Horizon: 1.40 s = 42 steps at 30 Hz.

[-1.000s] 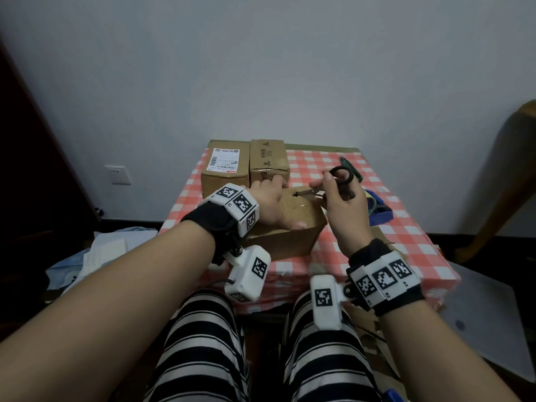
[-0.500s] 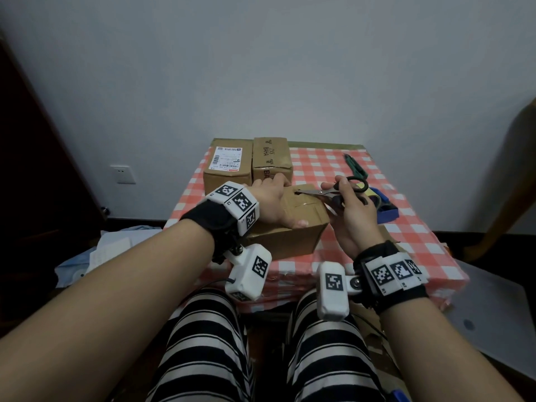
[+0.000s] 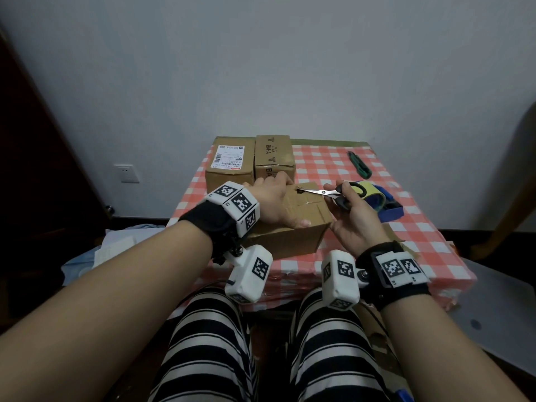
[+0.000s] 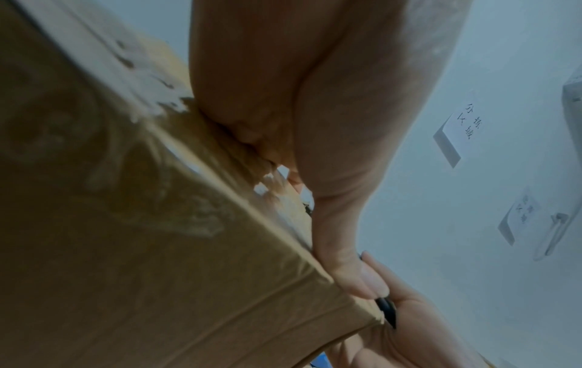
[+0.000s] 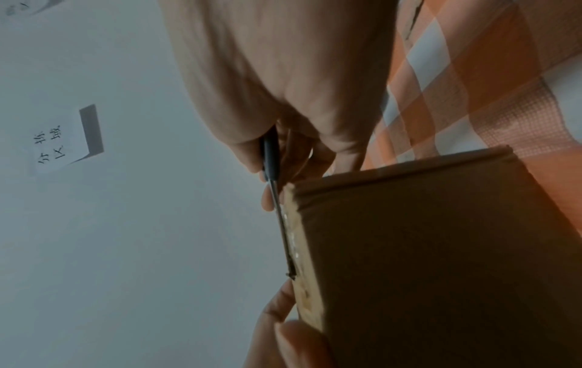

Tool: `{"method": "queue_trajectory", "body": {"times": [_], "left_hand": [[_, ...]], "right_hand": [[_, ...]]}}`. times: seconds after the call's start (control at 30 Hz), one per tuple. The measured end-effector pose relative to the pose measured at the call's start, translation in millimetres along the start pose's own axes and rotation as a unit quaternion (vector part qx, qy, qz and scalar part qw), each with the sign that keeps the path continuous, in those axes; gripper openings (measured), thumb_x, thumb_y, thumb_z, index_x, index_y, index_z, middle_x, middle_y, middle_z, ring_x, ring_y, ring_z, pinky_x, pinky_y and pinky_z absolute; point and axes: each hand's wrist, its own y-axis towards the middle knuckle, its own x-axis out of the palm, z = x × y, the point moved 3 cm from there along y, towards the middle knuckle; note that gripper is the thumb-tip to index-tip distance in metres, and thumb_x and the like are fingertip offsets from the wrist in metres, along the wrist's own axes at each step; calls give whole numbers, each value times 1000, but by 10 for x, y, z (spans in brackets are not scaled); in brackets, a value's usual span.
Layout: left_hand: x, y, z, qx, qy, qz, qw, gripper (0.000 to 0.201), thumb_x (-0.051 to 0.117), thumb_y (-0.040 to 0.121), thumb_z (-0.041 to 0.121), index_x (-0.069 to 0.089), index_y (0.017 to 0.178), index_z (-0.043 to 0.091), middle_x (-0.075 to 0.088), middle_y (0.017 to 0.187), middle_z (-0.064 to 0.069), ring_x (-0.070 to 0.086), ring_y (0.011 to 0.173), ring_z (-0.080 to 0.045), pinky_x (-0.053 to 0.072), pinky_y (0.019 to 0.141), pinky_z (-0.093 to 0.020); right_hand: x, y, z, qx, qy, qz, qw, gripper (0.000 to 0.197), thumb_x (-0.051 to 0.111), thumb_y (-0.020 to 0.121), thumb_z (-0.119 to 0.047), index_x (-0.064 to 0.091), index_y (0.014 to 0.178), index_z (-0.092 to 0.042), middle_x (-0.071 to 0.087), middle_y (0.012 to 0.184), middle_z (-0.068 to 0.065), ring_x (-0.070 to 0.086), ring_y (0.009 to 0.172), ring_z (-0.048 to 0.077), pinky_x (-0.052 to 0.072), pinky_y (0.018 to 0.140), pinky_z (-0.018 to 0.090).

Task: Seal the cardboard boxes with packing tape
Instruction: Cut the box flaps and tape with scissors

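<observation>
On the red-checked tablecloth (image 3: 342,169), the nearest cardboard box (image 3: 293,236) sits at the front edge under the left hand (image 3: 272,204), which lies flat on its taped top, fingers reaching the far edge. The right hand (image 3: 352,224), just right of the box, grips black-handled scissors (image 3: 327,192), blades together, tips over the box's top. The tape dispenser (image 3: 383,204) lies behind that hand.

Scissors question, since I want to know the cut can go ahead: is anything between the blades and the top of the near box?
Nothing visible. The right hand holds the scissors with the blades over the near box; the left hand rests on the top, beside them.
</observation>
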Motion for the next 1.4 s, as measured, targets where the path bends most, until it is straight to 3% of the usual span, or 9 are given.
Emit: {"method": "queue_trajectory", "body": {"times": [0.17,0.3,0.53,0.77,0.93,1.07,1.2,1.3,1.4], "left_hand": [[4,9,-1,1,-3,-1,1000,89,68,75,62,25,142,23,40,142,-6,37,130,-27,25,109,-47],[13,24,-8,5,-3,5,1000,90,69,73,63,25,142,23,40,143,-4,37,130,-26,25,109,-46],[16,40,-8,4,2,7,1000,93,70,72,63,25,142,22,41,142,-5,38,130,-26,25,109,-46],[34,57,-28,5,-2,9,1000,93,70,71,64,26,142,23,41,143,-4,38,130,-26,25,109,-46],[31,72,-29,4,-3,4,1000,93,69,71,65,25,142,23,41,143,-4,38,130,-25,25,109,-47],[31,87,-47,4,-4,2,1000,93,68,72,65,25,143,23,41,142,-4,39,130,-25,26,108,-47],[15,74,-37,2,-5,-4,1000,91,68,74,62,25,143,23,40,143,-5,38,130,-26,28,107,-45],[9,87,-56,-7,-16,-15,1000,90,69,75,61,24,143,22,40,142,-6,40,128,-26,33,102,-41],[0,157,-112,-30,-53,-22,998,94,70,73,63,24,143,19,45,139,-8,46,123,-27,39,104,-39]], "right_hand": [[11,-29,-31,-5,-10,-6,1000,16,53,100,-24,64,98,-13,72,95,6,63,84,18,58,72,38],[70,-90,-185,-60,-80,-17,995,16,54,100,-26,62,106,-13,72,95,5,63,92,18,57,83,41],[282,-206,-353,-144,-205,-38,967,16,57,99,-21,63,103,-7,72,91,10,70,92,20,58,80,36],[162,-135,-223,-65,-118,-25,991,16,57,98,-23,63,106,-10,71,95,8,67,94,21,53,87,42],[73,-74,-118,-6,-55,-8,998,11,56,98,-21,63,103,-14,69,99,6,62,82,17,56,59,31],[37,-32,-52,21,-23,14,999,13,56,98,-21,65,98,-13,61,113,12,62,80,17,57,59,29],[43,-55,-66,31,-9,25,999,14,54,99,-20,64,94,-13,62,110,11,60,77,16,57,55,28],[49,-108,-141,19,-18,25,999,13,52,101,-21,62,97,-14,72,89,3,60,76,13,60,69,36],[24,-163,-255,23,-19,37,999,18,53,100,-25,63,90,-15,72,85,0,60,74,12,55,87,41]]}}
